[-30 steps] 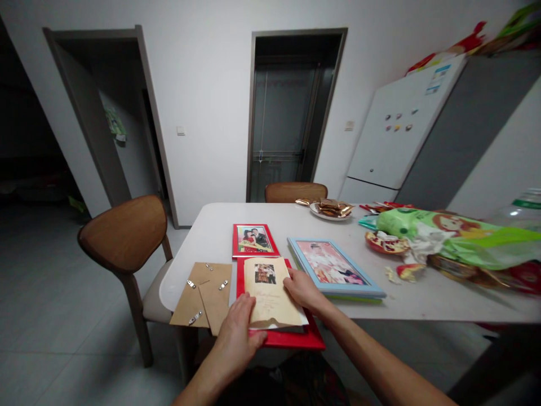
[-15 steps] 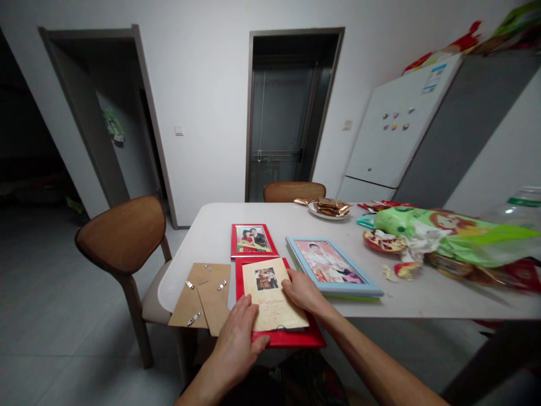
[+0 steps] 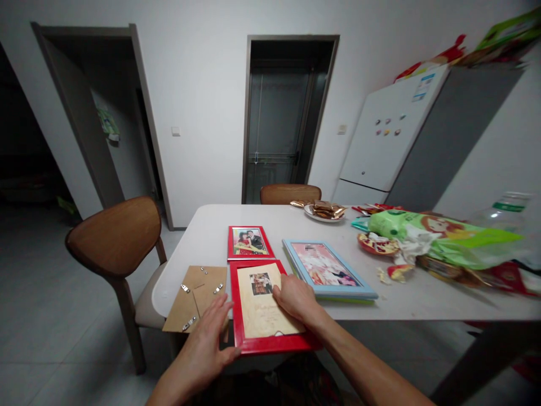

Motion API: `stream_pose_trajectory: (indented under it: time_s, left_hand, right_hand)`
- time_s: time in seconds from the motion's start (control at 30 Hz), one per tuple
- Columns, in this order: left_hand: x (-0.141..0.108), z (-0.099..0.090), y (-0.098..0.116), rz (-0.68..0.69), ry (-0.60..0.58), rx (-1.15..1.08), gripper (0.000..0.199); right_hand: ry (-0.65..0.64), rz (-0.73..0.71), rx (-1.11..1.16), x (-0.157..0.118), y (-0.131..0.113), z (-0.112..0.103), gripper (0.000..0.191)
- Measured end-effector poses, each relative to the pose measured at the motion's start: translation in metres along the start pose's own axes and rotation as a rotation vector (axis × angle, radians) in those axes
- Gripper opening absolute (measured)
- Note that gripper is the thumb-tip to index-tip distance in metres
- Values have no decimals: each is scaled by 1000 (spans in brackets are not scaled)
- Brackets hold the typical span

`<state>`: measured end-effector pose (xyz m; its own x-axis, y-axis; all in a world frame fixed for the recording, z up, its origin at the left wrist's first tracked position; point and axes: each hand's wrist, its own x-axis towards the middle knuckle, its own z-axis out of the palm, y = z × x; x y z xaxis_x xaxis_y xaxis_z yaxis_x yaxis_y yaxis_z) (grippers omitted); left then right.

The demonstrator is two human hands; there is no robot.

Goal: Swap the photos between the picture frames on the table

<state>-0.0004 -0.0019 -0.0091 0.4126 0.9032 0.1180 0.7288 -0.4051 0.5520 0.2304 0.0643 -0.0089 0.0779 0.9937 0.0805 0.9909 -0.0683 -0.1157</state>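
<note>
A cream printed sheet [image 3: 258,310] with a small picture near its top lies inside a red picture frame [image 3: 237,316] at the table's front edge. My right hand [image 3: 298,296] is closed at the sheet's right side, its thumb pressed on it; the other fingertips are hidden. Beside the frame's left side my left hand [image 3: 198,344] is open, the thumb at the lower left corner and the fingers spread over brown backing boards [image 3: 180,310] with metal clips. Behind the red frame is a second red picture frame [image 3: 230,242] with a photo of two people.
To the right lies a light-blue picture frame [image 3: 342,291] on a green one. Farther right are pomegranate pieces [image 3: 378,245], crumpled tissue and a green bag [image 3: 448,237]. A plate of wrapped snacks [image 3: 325,211] stands at the back. A wooden chair [image 3: 116,237] is at the left.
The sheet has gone from lying askew over the red frame to sitting within its border. My left hand has moved left off the sheet to the frame's edge. The right hand stays at the sheet.
</note>
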Motion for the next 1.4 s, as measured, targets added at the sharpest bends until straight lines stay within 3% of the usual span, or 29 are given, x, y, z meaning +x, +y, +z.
stream_pose_trajectory:
  time_s: [0.1,0.23,0.4,0.57,0.7,0.83,0.93,1.0,1.1,1.4]
  left_hand:
    - [-8,-17,-28,-113,-2,147,77]
    - [-8,-15,-56,-251,81,394,70]
    - [-6,-5,-80,-141,219,484,58]
    - [-6,-23,-91,-96,412,455,50]
    - [5,-32,-58,-56,558,407,44]
    - [21,-17,4,-16,399,472,41]
    - [28,3,40,26,265,491,36]
    - [30,16,55,45,214,458,35]
    - [30,29,62,42,173,377,35]
    - [31,46,47,124,-4,85,58]
  right_hand:
    - [3,-6,-12,-1,0,2,36]
    - [6,7,-8,-3,0,4,35]
    - [135,-76,34,-9,-11,2,40]
    - [238,-109,92,-8,-21,8,54]
    - [219,-73,156,-4,-11,9,43]
    - [280,-193,582,-13,0,-14,41]
    - [83,-306,865,-30,1,-41,45]
    - [-107,-380,804,-43,1,-50,49]
    - [-180,-438,579,-56,3,-46,55]
    - [27,-390,394,-47,17,-8,44]
